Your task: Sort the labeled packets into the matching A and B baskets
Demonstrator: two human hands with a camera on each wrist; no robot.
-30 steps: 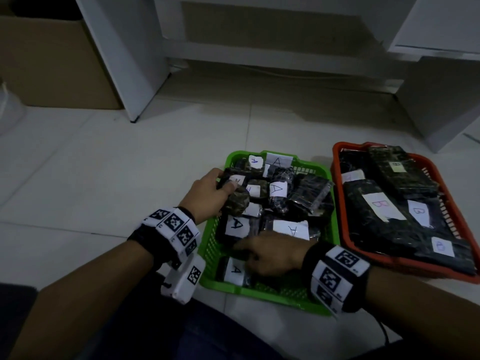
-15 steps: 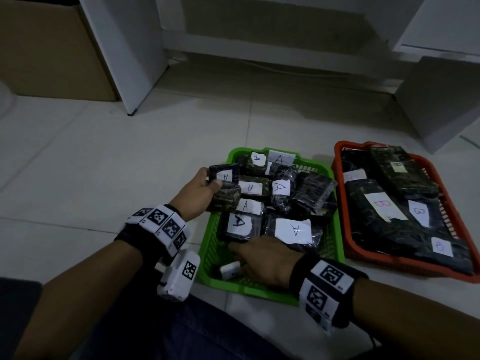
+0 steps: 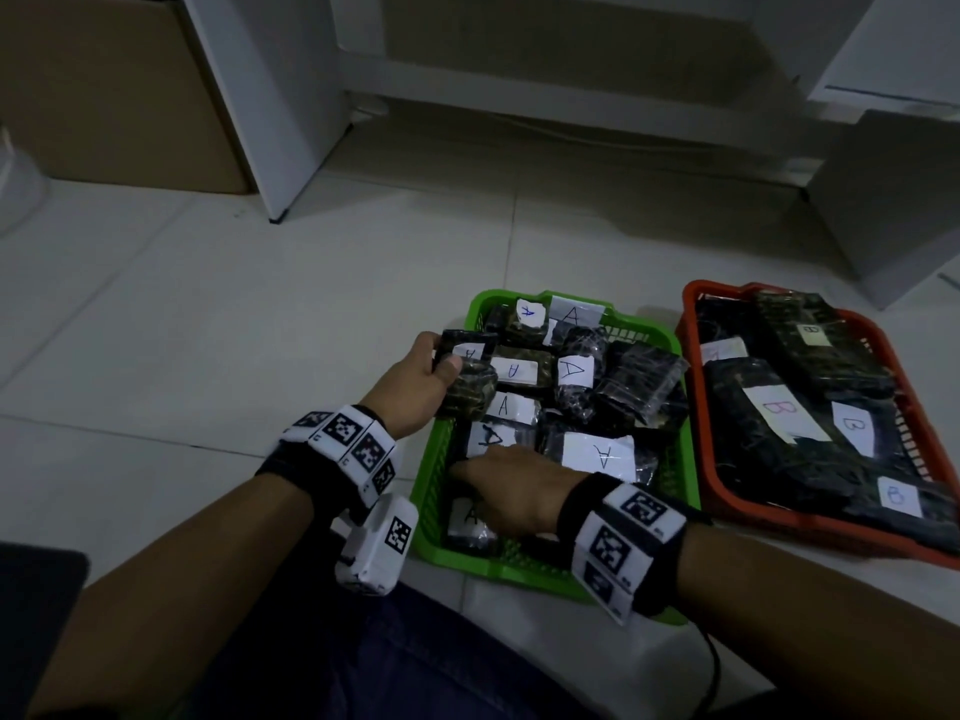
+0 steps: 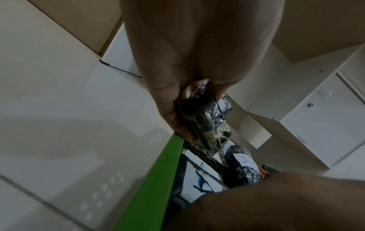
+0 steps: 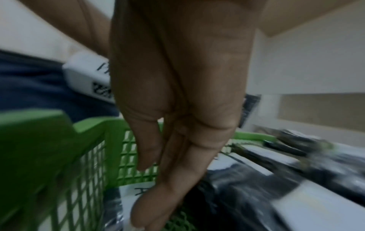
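Lifted higher at the green basket [image 3: 644, 597] left rim — left hand [image 3: 415, 387] gripping packets [image 3: 467, 376]. Right hand [image 3: 511, 493] flat, fingers straight on near packet [image 3: 470, 519]. Nearly sorted: A's in green, B's in orange basket [image 3: 810, 527].

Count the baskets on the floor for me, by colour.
Green basket: 1
Orange basket: 1
Total: 2
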